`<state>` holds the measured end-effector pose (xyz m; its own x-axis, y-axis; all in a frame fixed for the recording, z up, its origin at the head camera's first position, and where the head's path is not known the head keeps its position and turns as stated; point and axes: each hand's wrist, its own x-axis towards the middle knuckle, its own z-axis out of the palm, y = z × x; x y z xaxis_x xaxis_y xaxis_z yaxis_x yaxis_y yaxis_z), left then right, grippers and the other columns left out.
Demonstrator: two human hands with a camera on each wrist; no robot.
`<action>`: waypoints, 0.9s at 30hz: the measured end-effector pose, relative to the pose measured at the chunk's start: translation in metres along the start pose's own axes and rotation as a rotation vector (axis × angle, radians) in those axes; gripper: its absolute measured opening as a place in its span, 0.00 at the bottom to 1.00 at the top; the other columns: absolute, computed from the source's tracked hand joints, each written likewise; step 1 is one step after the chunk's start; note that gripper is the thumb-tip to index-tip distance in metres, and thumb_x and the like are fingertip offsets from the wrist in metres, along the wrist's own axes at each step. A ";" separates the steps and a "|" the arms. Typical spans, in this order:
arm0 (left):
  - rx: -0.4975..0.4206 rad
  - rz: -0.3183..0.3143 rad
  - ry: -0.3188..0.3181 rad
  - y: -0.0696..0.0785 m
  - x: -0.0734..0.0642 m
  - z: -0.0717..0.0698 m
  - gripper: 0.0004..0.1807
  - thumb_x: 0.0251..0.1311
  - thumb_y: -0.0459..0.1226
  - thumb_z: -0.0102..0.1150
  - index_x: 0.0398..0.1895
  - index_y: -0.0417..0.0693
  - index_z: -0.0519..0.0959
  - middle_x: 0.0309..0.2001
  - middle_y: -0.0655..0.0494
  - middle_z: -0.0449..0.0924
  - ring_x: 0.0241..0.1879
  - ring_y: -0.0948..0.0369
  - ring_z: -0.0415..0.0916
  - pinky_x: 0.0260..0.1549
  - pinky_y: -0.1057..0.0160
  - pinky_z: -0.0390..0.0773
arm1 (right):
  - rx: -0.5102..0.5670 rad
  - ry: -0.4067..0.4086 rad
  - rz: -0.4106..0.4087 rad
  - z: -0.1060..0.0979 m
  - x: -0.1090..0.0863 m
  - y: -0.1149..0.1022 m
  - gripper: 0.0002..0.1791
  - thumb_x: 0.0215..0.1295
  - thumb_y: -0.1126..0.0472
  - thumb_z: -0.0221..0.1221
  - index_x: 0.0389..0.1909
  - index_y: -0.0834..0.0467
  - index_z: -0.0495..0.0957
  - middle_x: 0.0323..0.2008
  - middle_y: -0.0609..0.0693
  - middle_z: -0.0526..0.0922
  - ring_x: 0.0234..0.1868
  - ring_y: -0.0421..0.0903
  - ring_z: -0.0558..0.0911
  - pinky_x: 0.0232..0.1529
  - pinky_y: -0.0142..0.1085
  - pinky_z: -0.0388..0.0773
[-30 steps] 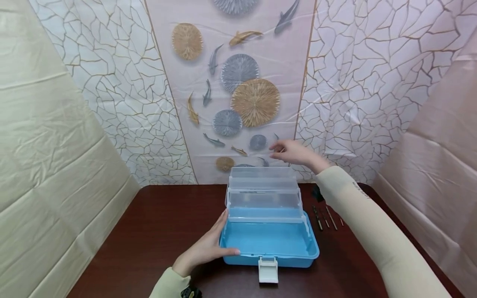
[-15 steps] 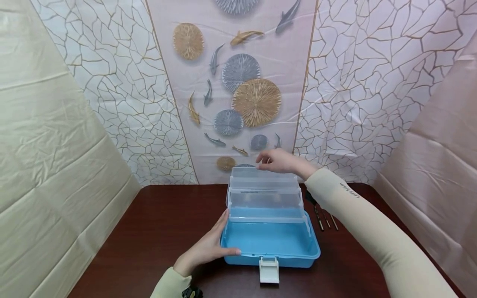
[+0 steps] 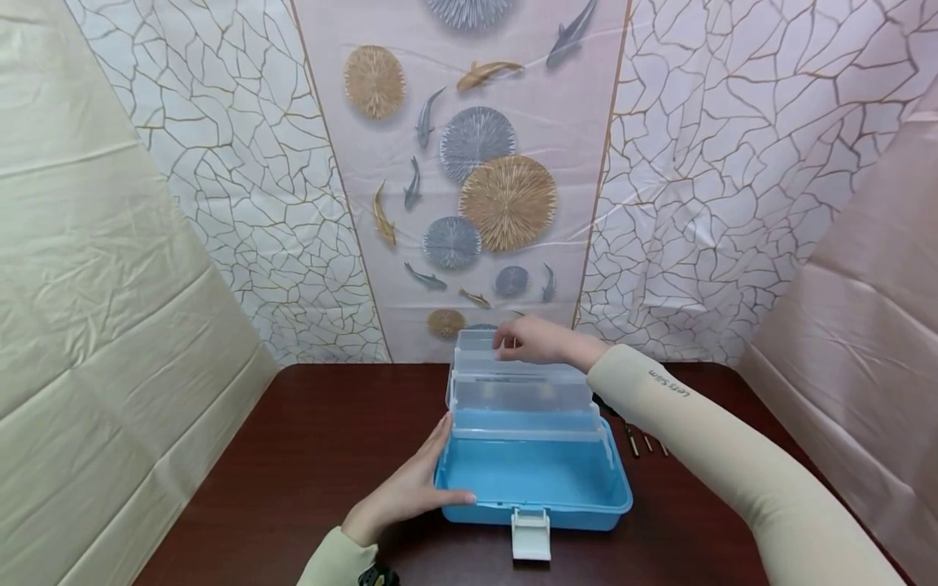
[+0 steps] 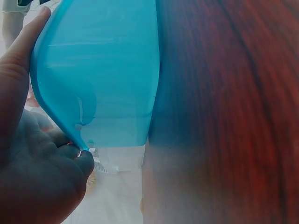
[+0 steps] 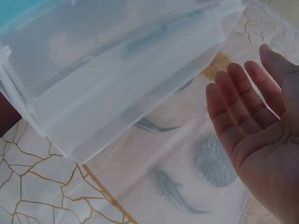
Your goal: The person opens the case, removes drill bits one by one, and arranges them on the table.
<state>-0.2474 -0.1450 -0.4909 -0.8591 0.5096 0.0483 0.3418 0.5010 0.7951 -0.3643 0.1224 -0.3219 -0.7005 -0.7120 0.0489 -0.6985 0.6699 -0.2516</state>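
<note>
Patterned cloth (image 3: 242,187) backs a reddish-brown table (image 3: 344,456), where the blue toolbox (image 3: 572,518) stands with its latch (image 3: 531,539) at six o'clock and clear trays (image 3: 523,395) stepped toward twelve, presumably for access. Left hand (image 3: 410,487) grips its rim at nine o'clock — likely steadying it. Drill bits (image 3: 632,439) lie at three, probably for easy reach. Right hand (image 3: 538,338), loosely open with nothing visible in it, hovers at twelve — lower over the trays than half a second ago.
</note>
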 end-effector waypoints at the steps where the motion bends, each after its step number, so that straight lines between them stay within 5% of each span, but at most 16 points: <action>1: 0.002 0.000 0.001 0.000 0.000 0.000 0.65 0.56 0.54 0.73 0.82 0.63 0.33 0.82 0.56 0.30 0.79 0.50 0.37 0.69 0.36 0.54 | -0.006 -0.009 -0.005 0.001 0.001 -0.001 0.13 0.73 0.59 0.60 0.51 0.63 0.82 0.37 0.49 0.84 0.37 0.43 0.81 0.42 0.41 0.79; 11: 0.003 0.008 0.001 -0.001 0.000 0.000 0.65 0.55 0.56 0.73 0.82 0.64 0.33 0.82 0.57 0.30 0.79 0.51 0.37 0.69 0.38 0.54 | -0.078 -0.089 -0.017 0.017 0.008 0.000 0.12 0.69 0.67 0.62 0.51 0.64 0.84 0.39 0.52 0.85 0.38 0.45 0.82 0.43 0.40 0.80; 27: -0.004 0.006 -0.002 -0.001 -0.001 0.000 0.64 0.56 0.55 0.73 0.82 0.62 0.33 0.82 0.56 0.30 0.79 0.52 0.37 0.69 0.38 0.55 | -0.083 -0.151 -0.034 0.030 0.014 0.005 0.10 0.66 0.64 0.66 0.46 0.61 0.85 0.38 0.50 0.86 0.38 0.43 0.83 0.43 0.37 0.80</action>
<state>-0.2472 -0.1459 -0.4912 -0.8562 0.5141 0.0520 0.3456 0.4950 0.7972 -0.3730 0.1093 -0.3515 -0.6505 -0.7540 -0.0915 -0.7356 0.6554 -0.1714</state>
